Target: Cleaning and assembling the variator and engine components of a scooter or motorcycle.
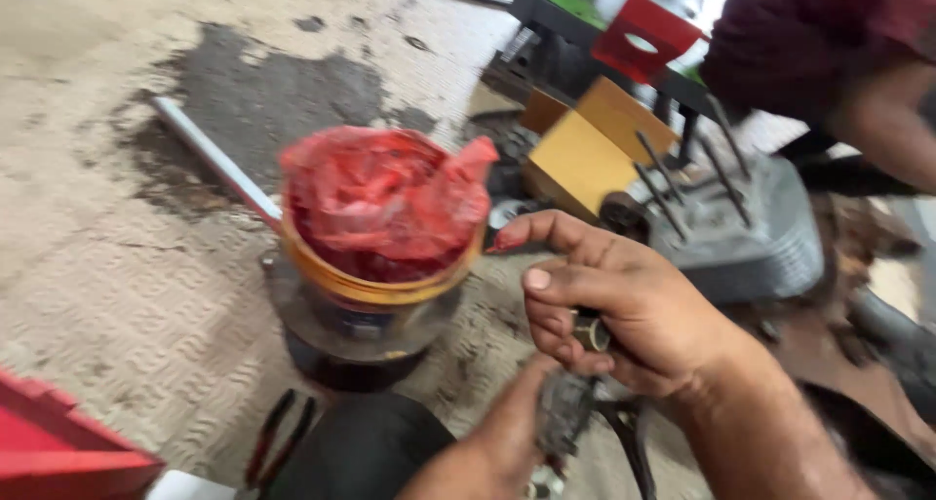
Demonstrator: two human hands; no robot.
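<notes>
My right hand (pixel 624 305) is curled around a small dark cylindrical metal part (pixel 590 332), its index finger stretched toward a yellow-rimmed tub (pixel 375 290) lined with red plastic and filled with red grease (pixel 375 203). The fingertip looks red. Below, my left hand (pixel 502 442) grips a grimy grey metal part (pixel 564 410) at the lower edge of the head view. The tub stands on a dark round tin on the patterned floor.
A metal rod (pixel 210 157) lies behind the tub. A grey engine block (pixel 741 222) with studs and a yellow box (pixel 585 149) sit at the right. Another person's arm (pixel 877 120) is at the top right. Red-handled pliers (pixel 278 440) lie at the bottom.
</notes>
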